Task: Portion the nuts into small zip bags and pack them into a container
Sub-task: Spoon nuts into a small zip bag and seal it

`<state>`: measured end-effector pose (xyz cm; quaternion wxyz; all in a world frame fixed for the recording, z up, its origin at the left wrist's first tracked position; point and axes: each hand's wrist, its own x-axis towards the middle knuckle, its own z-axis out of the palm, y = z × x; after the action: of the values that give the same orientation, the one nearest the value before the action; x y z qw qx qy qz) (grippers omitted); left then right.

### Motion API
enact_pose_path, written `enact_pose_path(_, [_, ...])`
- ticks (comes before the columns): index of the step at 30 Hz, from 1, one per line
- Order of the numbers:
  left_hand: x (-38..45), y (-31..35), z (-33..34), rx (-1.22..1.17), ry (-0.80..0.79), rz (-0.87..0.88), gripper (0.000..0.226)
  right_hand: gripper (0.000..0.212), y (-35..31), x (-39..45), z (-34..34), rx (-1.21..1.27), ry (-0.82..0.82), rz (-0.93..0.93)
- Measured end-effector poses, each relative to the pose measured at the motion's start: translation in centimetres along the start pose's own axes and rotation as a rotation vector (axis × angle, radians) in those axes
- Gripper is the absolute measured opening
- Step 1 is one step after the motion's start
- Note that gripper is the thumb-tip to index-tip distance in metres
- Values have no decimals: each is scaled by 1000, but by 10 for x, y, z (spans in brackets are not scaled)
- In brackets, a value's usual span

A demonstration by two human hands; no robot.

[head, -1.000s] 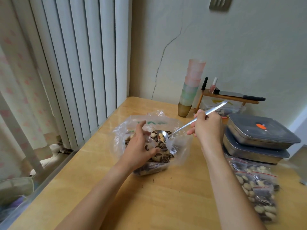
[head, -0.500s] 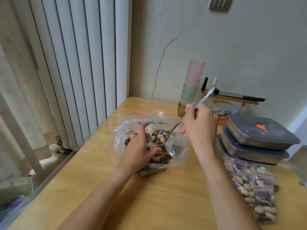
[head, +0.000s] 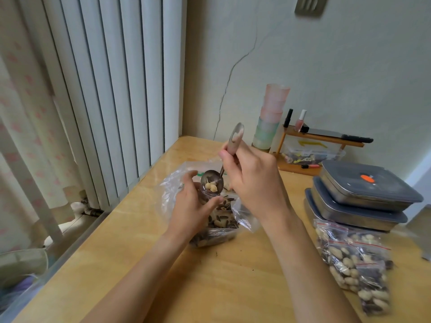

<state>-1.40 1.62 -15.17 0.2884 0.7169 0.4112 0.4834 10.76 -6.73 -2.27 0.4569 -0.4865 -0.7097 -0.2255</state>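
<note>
While we tip the spoon (head: 211, 183) with our right hand (head: 253, 183), which grips its handle with curled fingers, a few pale nuts (head: 211, 186) sit in the bowl and slide toward the small zip bag (head: 205, 197). Our left hand (head: 192, 206) curls around this small bag and pinches it at the mouth, just under the spoon. The mouth looks narrow, so we think nuts can miss it and fall back into the big open bag (head: 210, 220) below, or roll onto the table (head: 233, 287). If the left grip loosens, the mouth can close and block the pour. A fast tilt would make the same trouble. Filled zip bags (head: 356, 264) lie at 4 o'clock from the hands, and the stacked containers (head: 363, 194) stand at 3 o'clock, lids on.
</note>
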Motion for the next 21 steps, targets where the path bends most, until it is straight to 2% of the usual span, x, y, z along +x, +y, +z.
enact_pose_path(6, [-1,7,-3,-9,21,5,81,22,-1,0,0,-3,23,-67])
enact_pose_path(14, [-2,8,-5,15,21,-10,82,19,-1,0,-3,47,13,-22])
enact_pose_path(18, [-2,8,-6,21,24,-16,80,15,4,-2,-4,16,47,64])
enact_pose_path(21, [-1,5,-7,27,44,-12,74,23,12,-6,-2,-16,66,241])
